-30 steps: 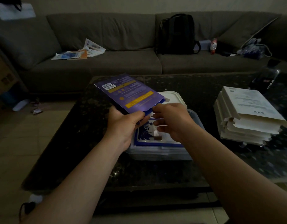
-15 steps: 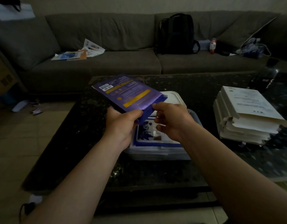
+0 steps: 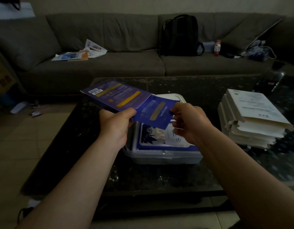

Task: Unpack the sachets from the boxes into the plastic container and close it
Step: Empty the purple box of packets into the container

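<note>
Head view: left hand grips a purple box as right hand pinches a blue sachet half out of it, above the part-filled plastic container, its lid off beyond the hands, white boxes stacked right of them.

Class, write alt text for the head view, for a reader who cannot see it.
The left hand grips a purple box while the right hand pinches a blue sachet sticking out of its open end, above an open plastic container on a dark table. White boxes are stacked to the right.
</note>
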`<control>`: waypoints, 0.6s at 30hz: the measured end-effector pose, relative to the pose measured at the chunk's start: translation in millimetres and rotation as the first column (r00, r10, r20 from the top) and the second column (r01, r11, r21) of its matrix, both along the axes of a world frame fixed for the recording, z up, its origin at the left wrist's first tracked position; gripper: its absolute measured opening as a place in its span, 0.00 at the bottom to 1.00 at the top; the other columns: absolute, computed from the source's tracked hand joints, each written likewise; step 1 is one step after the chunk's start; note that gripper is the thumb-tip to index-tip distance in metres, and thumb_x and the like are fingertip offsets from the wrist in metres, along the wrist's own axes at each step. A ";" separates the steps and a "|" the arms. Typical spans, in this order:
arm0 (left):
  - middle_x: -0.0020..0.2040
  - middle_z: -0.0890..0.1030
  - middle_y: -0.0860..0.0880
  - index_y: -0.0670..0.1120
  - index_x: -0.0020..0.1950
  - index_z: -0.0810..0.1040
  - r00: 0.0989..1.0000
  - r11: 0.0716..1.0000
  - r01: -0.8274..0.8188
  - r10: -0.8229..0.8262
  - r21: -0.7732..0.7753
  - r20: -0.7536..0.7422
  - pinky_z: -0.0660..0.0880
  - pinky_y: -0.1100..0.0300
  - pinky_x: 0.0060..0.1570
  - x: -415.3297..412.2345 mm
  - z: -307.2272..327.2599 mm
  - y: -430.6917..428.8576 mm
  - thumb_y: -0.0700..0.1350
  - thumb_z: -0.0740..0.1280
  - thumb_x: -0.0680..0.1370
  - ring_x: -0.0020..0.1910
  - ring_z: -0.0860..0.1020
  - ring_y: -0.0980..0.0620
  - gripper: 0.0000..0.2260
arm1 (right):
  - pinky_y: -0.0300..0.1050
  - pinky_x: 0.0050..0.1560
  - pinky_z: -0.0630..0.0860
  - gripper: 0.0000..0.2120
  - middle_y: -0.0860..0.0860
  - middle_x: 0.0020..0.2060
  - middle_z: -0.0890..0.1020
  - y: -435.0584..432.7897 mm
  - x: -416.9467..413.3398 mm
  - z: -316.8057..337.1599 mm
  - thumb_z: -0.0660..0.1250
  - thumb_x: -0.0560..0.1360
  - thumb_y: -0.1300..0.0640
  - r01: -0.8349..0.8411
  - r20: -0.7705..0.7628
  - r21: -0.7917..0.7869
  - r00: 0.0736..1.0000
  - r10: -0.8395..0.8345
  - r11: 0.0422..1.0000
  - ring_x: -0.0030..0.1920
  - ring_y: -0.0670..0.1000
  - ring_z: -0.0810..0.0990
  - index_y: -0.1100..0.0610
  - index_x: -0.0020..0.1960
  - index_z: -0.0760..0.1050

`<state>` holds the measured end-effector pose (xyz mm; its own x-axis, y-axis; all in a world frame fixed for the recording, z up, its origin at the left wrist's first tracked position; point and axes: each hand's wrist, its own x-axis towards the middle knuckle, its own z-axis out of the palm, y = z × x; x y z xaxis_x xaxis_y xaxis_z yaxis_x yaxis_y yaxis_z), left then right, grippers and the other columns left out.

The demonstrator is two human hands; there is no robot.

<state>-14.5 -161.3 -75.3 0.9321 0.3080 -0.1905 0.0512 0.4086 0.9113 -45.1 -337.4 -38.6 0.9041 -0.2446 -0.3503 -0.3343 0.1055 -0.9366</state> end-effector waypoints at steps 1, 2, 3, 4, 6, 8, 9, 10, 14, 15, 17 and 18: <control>0.57 0.85 0.41 0.44 0.69 0.72 1.000 1.000 0.001 -0.001 0.001 -0.001 0.84 0.38 0.53 -0.2 -0.3 -0.3 0.29 0.74 0.71 0.52 0.87 0.42 0.28 | 0.46 0.39 0.76 0.07 0.54 0.42 0.79 -1.0 0.2 -0.9 0.66 0.75 0.57 0.010 0.008 -0.038 1.000 -0.010 0.999 0.40 0.51 0.78 0.58 0.52 0.75; 0.57 0.85 0.41 0.44 0.69 0.72 1.000 1.000 -0.002 0.002 -0.001 -0.004 0.84 0.39 0.54 -0.2 -0.7 -0.2 0.29 0.74 0.72 0.52 0.87 0.43 0.29 | 0.46 0.40 0.77 0.05 0.54 0.43 0.80 -1.9 0.5 -2.7 0.66 0.76 0.57 0.026 0.025 -0.097 0.999 -0.024 0.995 0.41 0.51 0.79 0.57 0.51 0.75; 0.57 0.85 0.41 0.45 0.69 0.72 1.000 1.000 -0.006 0.006 -0.006 -0.002 0.84 0.39 0.54 0.2 -1.3 0.1 0.29 0.74 0.72 0.52 0.87 0.43 0.29 | 0.46 0.40 0.77 0.04 0.54 0.46 0.80 -3.1 1.1 -6.3 0.65 0.77 0.58 0.053 0.063 -0.198 0.997 -0.041 0.979 0.44 0.51 0.80 0.56 0.52 0.74; 0.57 0.85 0.41 0.45 0.69 0.71 1.000 1.000 -0.013 0.013 -0.010 0.000 0.84 0.38 0.54 0.3 -1.8 0.3 0.29 0.74 0.72 0.52 0.87 0.42 0.29 | 0.46 0.42 0.78 0.07 0.54 0.51 0.80 -4.6 0.6 -11.6 0.66 0.77 0.59 0.083 0.127 -0.360 0.991 -0.039 0.929 0.47 0.51 0.80 0.55 0.55 0.74; 0.57 0.85 0.41 0.45 0.70 0.71 1.000 1.000 -0.019 0.019 -0.015 -0.001 0.84 0.38 0.54 0.6 -2.1 1.1 0.29 0.74 0.72 0.52 0.87 0.43 0.30 | 0.49 0.53 0.78 0.22 0.53 0.63 0.74 -8.6 -1.4 -22.8 0.69 0.75 0.58 0.131 0.263 -0.771 0.957 0.124 0.623 0.60 0.52 0.76 0.50 0.67 0.68; 0.57 0.85 0.42 0.45 0.70 0.71 1.000 1.000 -0.019 0.019 -0.005 -0.007 0.84 0.39 0.53 -0.9 -1.9 0.5 0.29 0.74 0.72 0.52 0.87 0.43 0.30 | 0.55 0.64 0.73 0.35 0.55 0.72 0.64 -10.2 -1.1 -30.9 0.71 0.74 0.52 0.150 0.231 -0.963 0.885 0.404 0.223 0.70 0.56 0.65 0.44 0.75 0.58; 0.57 0.85 0.42 0.45 0.70 0.72 1.000 1.000 -0.021 0.021 0.001 -0.009 0.85 0.40 0.53 -1.3 -2.4 -0.4 0.29 0.74 0.72 0.52 0.87 0.44 0.29 | 0.58 0.67 0.68 0.37 0.56 0.74 0.60 -8.9 -0.2 -32.1 0.72 0.73 0.49 0.139 0.160 -0.987 0.850 0.503 0.079 0.73 0.59 0.61 0.42 0.76 0.56; 0.57 0.85 0.43 0.45 0.69 0.72 1.000 1.000 -0.027 0.027 0.008 -0.012 0.85 0.42 0.51 -2.6 -2.2 -2.1 0.29 0.74 0.72 0.52 0.87 0.44 0.29 | 0.60 0.68 0.65 0.37 0.56 0.75 0.58 -7.1 1.0 -32.4 0.72 0.72 0.48 0.139 0.105 -0.990 0.817 0.567 -0.018 0.74 0.60 0.58 0.41 0.76 0.58; 0.56 0.84 0.44 0.45 0.68 0.71 0.999 1.000 -0.012 0.012 -0.010 -0.036 0.86 0.49 0.45 -8.2 0.7 -5.2 0.29 0.73 0.74 0.50 0.87 0.46 0.26 | 0.54 0.64 0.66 0.19 0.55 0.65 0.75 -6.6 1.9 -31.6 0.68 0.72 0.50 0.295 0.237 -0.955 0.689 0.685 0.034 0.66 0.57 0.73 0.49 0.63 0.78; 0.56 0.84 0.43 0.45 0.68 0.71 0.999 1.000 -0.005 0.004 -0.027 -0.044 0.86 0.48 0.44 -9.0 2.0 -4.4 0.29 0.73 0.74 0.49 0.87 0.45 0.26 | 0.50 0.63 0.64 0.18 0.54 0.61 0.78 -8.6 0.3 -28.7 0.65 0.72 0.50 0.308 0.266 -0.949 0.666 0.697 0.068 0.63 0.56 0.75 0.50 0.61 0.79; 0.57 0.84 0.42 0.44 0.68 0.71 0.999 0.999 0.000 -0.002 -0.044 -0.041 0.86 0.47 0.43 -9.3 4.0 -2.5 0.29 0.72 0.74 0.49 0.87 0.44 0.25 | 0.47 0.63 0.60 0.19 0.52 0.58 0.80 -13.8 -1.8 -22.5 0.61 0.72 0.48 0.314 0.300 -0.942 0.637 0.710 0.116 0.60 0.53 0.76 0.52 0.60 0.79; 0.57 0.84 0.41 0.43 0.68 0.72 0.999 0.999 -0.007 0.005 -0.050 -0.039 0.86 0.48 0.41 -9.0 4.7 -1.4 0.28 0.72 0.74 0.48 0.88 0.43 0.25 | 0.47 0.64 0.60 0.20 0.52 0.57 0.81 -16.8 -2.4 -20.4 0.61 0.71 0.49 0.321 0.329 -0.935 0.630 0.704 0.150 0.60 0.53 0.77 0.53 0.60 0.78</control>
